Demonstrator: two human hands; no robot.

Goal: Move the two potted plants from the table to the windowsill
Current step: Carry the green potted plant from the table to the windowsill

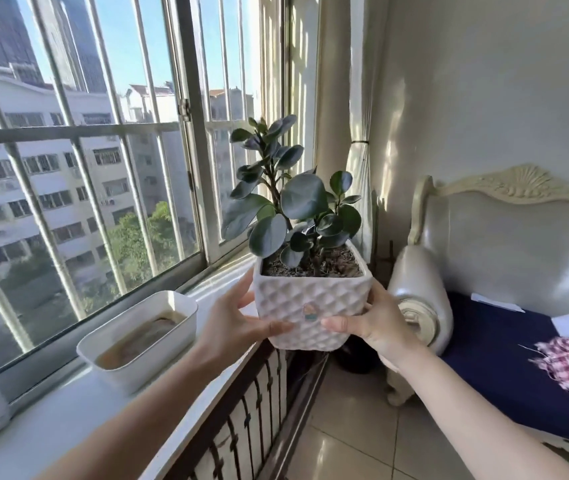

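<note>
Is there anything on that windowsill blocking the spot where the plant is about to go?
Nothing visible blocks it. Both hands, left hand and right hand, hold the white potted plant at the windowsill's far end. The white plastic tub sits on the sill nearer the camera, beside the pot; the sill behind the pot is hidden.

Your left hand [238, 323] and right hand [373, 320] cover the sides of the white pot [307, 299], and you cannot tell if its bottom touches the windowsill [68, 420]. The tiny sticker [309, 312] is too small to read, and the sofa [518, 271] is cut off at the right edge
</note>
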